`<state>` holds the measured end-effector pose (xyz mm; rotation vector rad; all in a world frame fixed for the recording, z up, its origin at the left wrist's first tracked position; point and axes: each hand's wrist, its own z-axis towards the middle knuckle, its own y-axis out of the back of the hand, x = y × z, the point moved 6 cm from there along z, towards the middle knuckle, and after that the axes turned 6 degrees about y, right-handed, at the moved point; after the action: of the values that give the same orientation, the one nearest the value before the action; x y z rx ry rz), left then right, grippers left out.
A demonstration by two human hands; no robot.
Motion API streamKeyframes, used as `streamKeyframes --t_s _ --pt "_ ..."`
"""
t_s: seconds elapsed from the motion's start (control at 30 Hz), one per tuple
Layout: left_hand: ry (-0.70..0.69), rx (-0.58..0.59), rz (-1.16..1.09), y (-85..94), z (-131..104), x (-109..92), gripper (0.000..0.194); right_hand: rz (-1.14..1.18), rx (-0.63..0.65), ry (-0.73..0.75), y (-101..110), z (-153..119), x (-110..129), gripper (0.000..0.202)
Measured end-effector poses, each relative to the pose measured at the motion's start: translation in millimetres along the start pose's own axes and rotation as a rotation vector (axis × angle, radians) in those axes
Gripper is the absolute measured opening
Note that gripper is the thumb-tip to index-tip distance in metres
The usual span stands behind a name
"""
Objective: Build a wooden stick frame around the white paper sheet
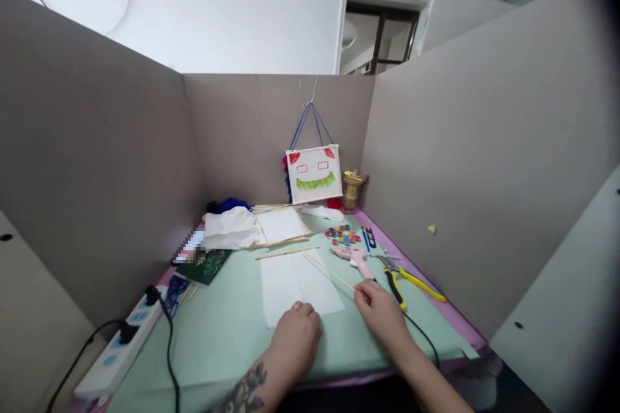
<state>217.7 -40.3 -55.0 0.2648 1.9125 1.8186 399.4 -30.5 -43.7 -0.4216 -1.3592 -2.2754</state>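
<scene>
Between the thumb and fingers of my right hand (380, 311) is one end of a thin wooden stick (330, 271). It slants away to the far left, over a white sheet of paper (283, 287). My left hand (296, 334) rests at the near edge of that sheet, its fingers curled under, and what they may hold is hidden. Another wooden stick (287, 253) lies across the table by the sheet's far edge. Just beyond my right hand are a pink glue gun (356, 259) and yellow-handled pliers (396, 287).
A paper panel with a drawn face (314, 173) hangs at the back wall. Small paint pots (343, 234) stand right of a stick-framed sheet (283, 224). Crumpled white paper (231, 228) and a power strip (123, 348) are at left. Grey partitions (484, 161) enclose the table.
</scene>
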Motion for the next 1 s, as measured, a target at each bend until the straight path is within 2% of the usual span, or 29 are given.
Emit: streamKeyframes --t_s 0.17,0.33,0.47,0.6,0.77,0.87,1.0 --pt "-0.045 -0.049 -0.041 7.4 10 -13 0.023 -0.157 -0.061 -0.009 9 -1 -12 0.023" --pt "-0.123 -0.049 -0.059 3.8 19 -31 0.043 -0.284 -0.057 -0.015 12 -6 -15 0.023" --pt "-0.090 0.022 -0.021 -2.7 18 -28 0.041 -0.308 -0.033 -0.061 15 -12 -22 0.023" --pt "-0.047 0.014 0.020 -0.4 13 -21 0.035 -0.295 -0.006 -0.080 12 -14 -26 0.026" --pt "-0.066 0.012 0.042 2.2 11 -18 0.027 -0.178 -0.071 -0.074 16 -12 -27 0.026" --pt "-0.050 0.004 -0.003 9.1 29 -8 0.020 0.040 -0.178 -0.083 23 -18 -32 0.025" --pt "0.039 -0.062 -0.075 24.6 93 16 0.030 0.345 -0.324 -0.188 23 -35 -47 0.028"
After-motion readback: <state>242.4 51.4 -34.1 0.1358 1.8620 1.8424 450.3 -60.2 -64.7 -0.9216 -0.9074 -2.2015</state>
